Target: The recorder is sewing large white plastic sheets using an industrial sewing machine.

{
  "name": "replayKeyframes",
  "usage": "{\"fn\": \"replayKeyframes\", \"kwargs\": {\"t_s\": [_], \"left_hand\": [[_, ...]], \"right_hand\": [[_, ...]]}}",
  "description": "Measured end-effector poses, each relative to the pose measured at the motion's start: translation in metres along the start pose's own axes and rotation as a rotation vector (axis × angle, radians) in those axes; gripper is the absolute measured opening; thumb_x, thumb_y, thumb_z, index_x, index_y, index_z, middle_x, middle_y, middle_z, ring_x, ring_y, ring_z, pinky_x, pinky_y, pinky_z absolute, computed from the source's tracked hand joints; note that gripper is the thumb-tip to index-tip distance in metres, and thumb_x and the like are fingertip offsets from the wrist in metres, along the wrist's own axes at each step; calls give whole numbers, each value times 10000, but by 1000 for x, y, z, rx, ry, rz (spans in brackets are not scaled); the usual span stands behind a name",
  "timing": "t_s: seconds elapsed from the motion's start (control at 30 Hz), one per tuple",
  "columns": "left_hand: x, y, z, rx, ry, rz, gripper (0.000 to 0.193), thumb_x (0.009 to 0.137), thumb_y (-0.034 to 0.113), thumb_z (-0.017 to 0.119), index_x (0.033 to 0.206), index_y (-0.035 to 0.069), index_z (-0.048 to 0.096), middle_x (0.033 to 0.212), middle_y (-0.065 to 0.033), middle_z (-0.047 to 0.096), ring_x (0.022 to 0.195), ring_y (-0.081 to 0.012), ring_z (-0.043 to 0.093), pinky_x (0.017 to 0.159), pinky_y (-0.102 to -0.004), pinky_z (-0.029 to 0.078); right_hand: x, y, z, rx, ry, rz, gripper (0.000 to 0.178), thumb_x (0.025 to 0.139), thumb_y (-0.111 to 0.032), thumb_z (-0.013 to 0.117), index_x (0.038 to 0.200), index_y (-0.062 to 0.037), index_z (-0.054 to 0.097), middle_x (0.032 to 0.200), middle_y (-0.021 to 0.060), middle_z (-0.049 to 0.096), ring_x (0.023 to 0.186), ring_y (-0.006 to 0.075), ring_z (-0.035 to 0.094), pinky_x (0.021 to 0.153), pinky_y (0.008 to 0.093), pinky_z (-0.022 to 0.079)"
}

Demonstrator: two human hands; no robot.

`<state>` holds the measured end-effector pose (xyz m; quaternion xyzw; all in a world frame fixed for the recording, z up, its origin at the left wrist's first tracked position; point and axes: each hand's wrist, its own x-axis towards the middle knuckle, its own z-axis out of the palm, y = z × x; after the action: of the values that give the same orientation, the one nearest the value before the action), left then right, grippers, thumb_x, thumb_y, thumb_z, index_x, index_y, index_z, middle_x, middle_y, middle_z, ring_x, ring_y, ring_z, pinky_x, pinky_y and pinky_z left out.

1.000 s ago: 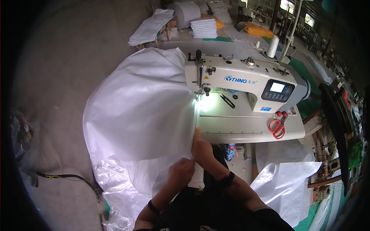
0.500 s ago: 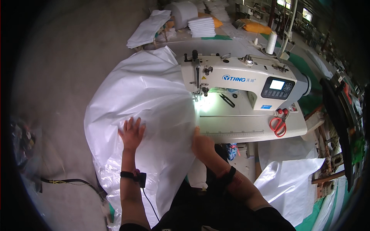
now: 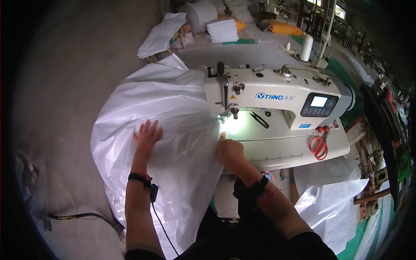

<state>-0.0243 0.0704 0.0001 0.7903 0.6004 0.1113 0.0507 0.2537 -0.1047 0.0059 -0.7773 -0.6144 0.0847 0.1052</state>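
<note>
A large white plastic sheet (image 3: 182,147) hangs over the left end of the sewing machine (image 3: 268,91), with its right edge running to the lit needle area. My left hand (image 3: 147,135) lies flat on the sheet, fingers spread. Close below the presser foot (image 3: 224,118), my right hand (image 3: 231,151) is closed at the sheet's edge, its index finger pointing toward the needle. The thumb and the exact pinch are partly hidden. Black thread snips (image 3: 260,120) lie on the machine bed behind the right hand.
Red-handled scissors (image 3: 319,146) rest at the bed's right end. A white thread cone (image 3: 306,48) stands behind the machine. Stacked white sheets (image 3: 223,31) sit at the back. More white sheeting (image 3: 327,212) hangs at lower right. A black cable (image 3: 82,216) runs along the left floor.
My right hand has moved up toward the needle along with the sheet's edge. My left hand has slid slightly upward, still flat. The view has shifted a little.
</note>
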Motion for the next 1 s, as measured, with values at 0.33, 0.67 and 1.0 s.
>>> {"fn": "replayKeyframes", "kwargs": {"t_s": [0.33, 0.67, 1.0], "left_hand": [[-58, 17, -41, 52, 107, -36, 562, 827, 449, 595, 1321, 209, 474, 1431, -89, 352, 1338, -316, 283, 1021, -622, 211], [-95, -36, 0, 142, 100, -38, 520, 832, 453, 573, 1295, 228, 499, 1378, -105, 398, 1271, -316, 362, 932, -706, 255], [61, -105, 3, -65, -199, -84, 576, 835, 616, 452, 1224, 211, 580, 1239, -61, 578, 1211, -259, 477, 1045, -539, 222]], "right_hand": [[-58, 10, 3, 425, 19, -48, 498, 828, -343, 588, 1123, 30, 442, 861, 214, 644, 766, 369, 643, 680, 440, 497], [-103, -72, 54, 1276, -656, -264, 549, 808, -291, 659, 1230, 22, 500, 1074, 155, 614, 964, 216, 597, 835, 307, 480], [-131, 28, 90, 1155, -1096, -68, 422, 849, -335, 601, 1145, -34, 590, 1067, 93, 627, 926, 191, 578, 808, 309, 457]]}}
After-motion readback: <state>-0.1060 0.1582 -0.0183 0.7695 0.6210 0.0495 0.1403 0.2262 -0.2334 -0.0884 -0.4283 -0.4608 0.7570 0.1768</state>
